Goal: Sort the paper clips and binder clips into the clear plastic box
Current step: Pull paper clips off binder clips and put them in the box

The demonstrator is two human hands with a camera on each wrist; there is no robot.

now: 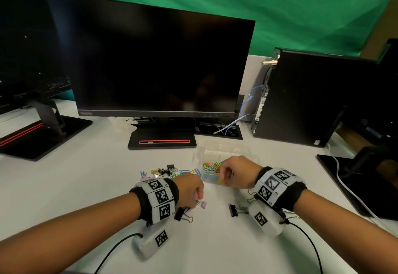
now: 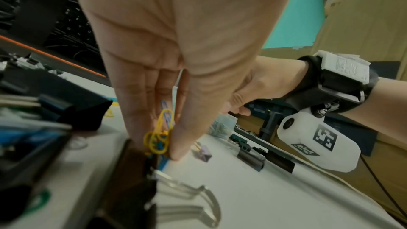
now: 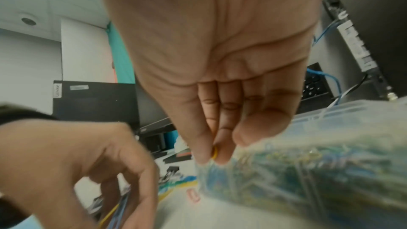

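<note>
The clear plastic box (image 1: pixel 226 147) stands right of centre, one compartment full of coloured paper clips (image 1: pixel 212 167). My right hand (image 1: pixel 224 175) hovers at its near edge and pinches a yellow paper clip (image 3: pixel 214 153) between thumb and fingertips, right at the box (image 3: pixel 308 163). My left hand (image 1: pixel 197 198) is low over the table and pinches a bunch of yellow and blue paper clips (image 2: pixel 159 138). A small purple binder clip (image 1: pixel 203 204) lies beside it. Black binder clips (image 1: pixel 233 210) (image 1: pixel 183 214) lie near both wrists. A loose pile of clips (image 1: pixel 168 171) sits behind the left hand.
A dark monitor (image 1: pixel 155 62) on its stand base (image 1: pixel 161 142) is behind the work area. A black PC tower (image 1: pixel 305 97) with blue cables stands at the right, and another monitor base (image 1: pixel 43 136) at the left. Wrist-camera cables trail toward the near table edge.
</note>
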